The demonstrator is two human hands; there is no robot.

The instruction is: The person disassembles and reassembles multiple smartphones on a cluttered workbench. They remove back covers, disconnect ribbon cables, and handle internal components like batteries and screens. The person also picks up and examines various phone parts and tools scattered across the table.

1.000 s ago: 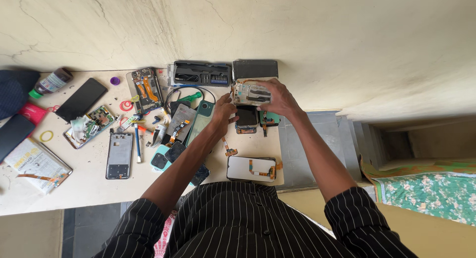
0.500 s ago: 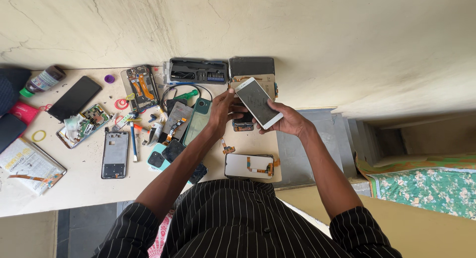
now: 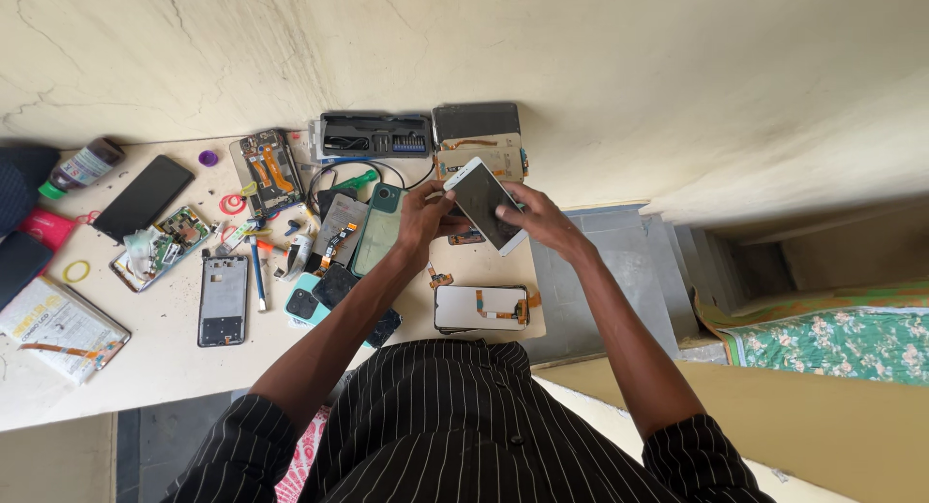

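Note:
Both my hands hold a white-framed phone screen (image 3: 487,205) with a grey glass face, raised above the white table (image 3: 155,358). My left hand (image 3: 422,217) grips its left edge and my right hand (image 3: 534,216) grips its right side. Under the hands lie a green phone back (image 3: 378,230) and another screen panel with orange flex cables (image 3: 481,308). Behind the held screen rests a stack of phone parts (image 3: 481,145) by the wall.
A black tool case (image 3: 375,135) sits at the back. Left of it lie an opened phone (image 3: 268,168), a phone frame (image 3: 224,298), a black phone (image 3: 143,195), a circuit board (image 3: 161,244), a bottle (image 3: 81,166), tape rings and a paper packet (image 3: 58,327). Grey steps (image 3: 600,281) lie right of the table.
My right hand lifted the phone screen from the back of the table and turned its glass face up. My left hand came onto its left edge, so both hands hold it.

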